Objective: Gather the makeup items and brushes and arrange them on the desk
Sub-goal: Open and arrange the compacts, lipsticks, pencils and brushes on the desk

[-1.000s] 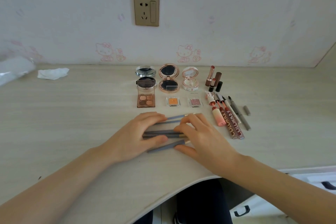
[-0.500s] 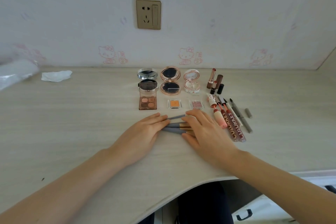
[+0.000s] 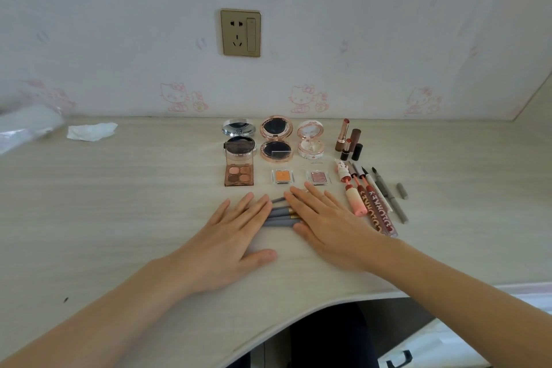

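Both hands lie flat on the desk point(image 3: 119, 218), fingers straight & relaxed, grasping nothing. Left hand point(image 3: 227, 245) covers the left ends of the brushes point(image 3: 282, 215), fingertips resting on the grey handles, thumb out on the desk. Right hand point(image 3: 325, 224) lies over the right ends w/ fingers straight, so brush heads are hidden. Brushes sit bundled side by side btwn the two hands, in front of the row of makeup. Behind them: eyeshadow palette point(image 3: 239, 172), orange pan point(image 3: 281, 176), pink pan point(image 3: 318, 177); further back 3 open round compacts point(image 3: 276, 140). Right of the hands: lip gloss tubes point(image 3: 378, 209), pens point(image 3: 388, 197), a loose cap point(image 3: 402, 190), lipsticks point(image 3: 348, 140) upright near the wall. Crumpled tissue point(image 3: 91, 131) far left; wall socket point(image 3: 240, 33) above
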### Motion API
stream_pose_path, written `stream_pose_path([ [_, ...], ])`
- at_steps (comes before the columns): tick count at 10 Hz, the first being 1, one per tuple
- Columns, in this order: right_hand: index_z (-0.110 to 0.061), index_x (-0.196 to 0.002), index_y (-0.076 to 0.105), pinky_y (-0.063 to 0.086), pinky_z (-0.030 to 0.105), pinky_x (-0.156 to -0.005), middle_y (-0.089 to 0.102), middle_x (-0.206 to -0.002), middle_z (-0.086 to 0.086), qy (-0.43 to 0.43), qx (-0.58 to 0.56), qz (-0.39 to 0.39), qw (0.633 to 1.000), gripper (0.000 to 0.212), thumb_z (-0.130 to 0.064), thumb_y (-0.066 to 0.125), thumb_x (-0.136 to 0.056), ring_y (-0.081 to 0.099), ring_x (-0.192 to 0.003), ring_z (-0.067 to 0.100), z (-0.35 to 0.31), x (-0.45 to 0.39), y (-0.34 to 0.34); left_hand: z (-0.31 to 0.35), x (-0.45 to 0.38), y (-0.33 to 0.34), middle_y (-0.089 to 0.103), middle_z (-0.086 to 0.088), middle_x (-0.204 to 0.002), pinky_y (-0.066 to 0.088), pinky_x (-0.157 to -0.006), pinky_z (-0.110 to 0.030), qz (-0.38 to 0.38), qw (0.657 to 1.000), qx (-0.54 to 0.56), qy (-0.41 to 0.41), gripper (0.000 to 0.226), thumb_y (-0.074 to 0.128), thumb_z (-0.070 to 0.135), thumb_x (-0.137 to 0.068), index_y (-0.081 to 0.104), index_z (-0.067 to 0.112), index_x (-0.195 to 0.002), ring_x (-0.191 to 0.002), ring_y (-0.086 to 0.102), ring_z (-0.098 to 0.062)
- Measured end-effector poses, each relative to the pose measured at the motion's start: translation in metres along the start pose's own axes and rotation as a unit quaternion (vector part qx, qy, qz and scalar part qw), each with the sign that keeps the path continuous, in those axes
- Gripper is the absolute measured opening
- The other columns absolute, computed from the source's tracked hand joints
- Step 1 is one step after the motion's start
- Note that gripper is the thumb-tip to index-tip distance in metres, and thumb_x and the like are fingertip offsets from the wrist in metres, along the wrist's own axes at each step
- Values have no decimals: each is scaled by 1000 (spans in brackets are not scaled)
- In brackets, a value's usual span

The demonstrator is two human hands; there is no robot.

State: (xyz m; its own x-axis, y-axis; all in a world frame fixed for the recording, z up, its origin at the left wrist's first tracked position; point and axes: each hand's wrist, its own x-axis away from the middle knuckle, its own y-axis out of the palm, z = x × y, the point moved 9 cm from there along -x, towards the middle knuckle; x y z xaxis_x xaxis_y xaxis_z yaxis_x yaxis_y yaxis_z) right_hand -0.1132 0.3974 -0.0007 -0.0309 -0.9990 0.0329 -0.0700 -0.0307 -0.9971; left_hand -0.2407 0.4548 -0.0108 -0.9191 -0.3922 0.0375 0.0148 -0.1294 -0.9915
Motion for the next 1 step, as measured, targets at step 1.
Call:
stream_pose_path([
  [1,-25,-152,-6,-3,34,-120,-7,-161,-6,-5,-8,21,1000,61,-48,19,-101,-17,-146,15,-3,2,-5,4,1,-4,-31,22,-150,-16,-116,-32,-1,1000,4,0,85,9,77,-82,-20,31,-148,-134,-36,2],
])
